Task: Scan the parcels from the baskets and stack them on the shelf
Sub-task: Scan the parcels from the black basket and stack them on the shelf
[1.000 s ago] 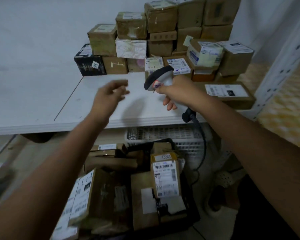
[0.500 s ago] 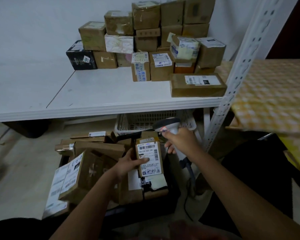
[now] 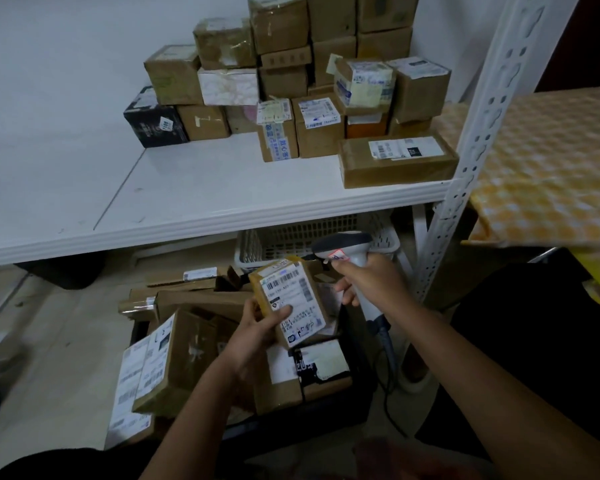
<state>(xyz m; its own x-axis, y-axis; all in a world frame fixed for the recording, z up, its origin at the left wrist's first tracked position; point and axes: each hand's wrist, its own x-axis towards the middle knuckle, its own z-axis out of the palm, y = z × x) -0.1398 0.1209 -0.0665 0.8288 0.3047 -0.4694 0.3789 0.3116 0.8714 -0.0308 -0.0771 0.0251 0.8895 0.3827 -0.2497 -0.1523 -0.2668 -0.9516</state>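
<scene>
Head view, looking down past a white shelf [image 3: 201, 202] to the floor. The left hand [image 3: 257, 327] gripped a small brown parcel [image 3: 291, 299] by its lower left side, thumb lying across the white shipping label, fingers curled behind. The parcel was tilted, label upward, raised just above the dark basket [image 3: 347, 407] on the floor. The right hand [image 3: 371, 282] was closed round the handle of a grey barcode scanner [image 3: 343, 247], whose head pointed left and sat just beside the parcel's upper right corner; its cable [image 3: 388, 355] hung down toward the floor. The dark basket was packed with further cardboard parcels [image 3: 174, 362], several leaning on edge with labels showing, and one reaching past the basket's left side. Behind it, under the shelf, stood a white slatted basket [image 3: 291, 237]; its contents could not be seen. On the shelf, stacked boxes [image 3: 284, 74] filled the back right corner, rising in several layers against the wall, with a black box [image 3: 153, 123] at the left end of the stack. A long flat box [image 3: 395, 161] lay at the shelf's front right edge, touching the perforated white upright [image 3: 471, 140]. To the right of the upright lay a yellow checked cloth [image 3: 548, 161].
</scene>
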